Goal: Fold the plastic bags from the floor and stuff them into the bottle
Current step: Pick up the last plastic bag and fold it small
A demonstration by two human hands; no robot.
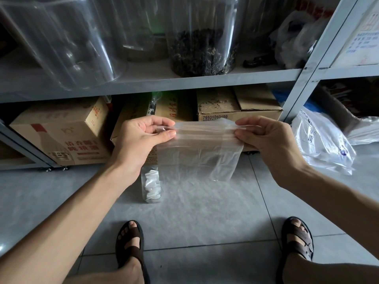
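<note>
We pinch a clear plastic bag (196,148) taut between left hand (139,138) and right hand (264,136); its top seems folded over.

Grey tiled floor (205,212): clear bottle (151,185) stands upright, part-filled with white folded pieces. Loose plastic bags (322,144) lie at right. My sandals (130,244) rest nearer me. Shelf board (164,80) carries clear jars (203,52), one holding dark dried matter.

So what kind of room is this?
Probably a storeroom or pantry: a metal shelf holds big clear jars, cardboard boxes sit underneath it, and loose bags lie on the tiled floor.
</note>
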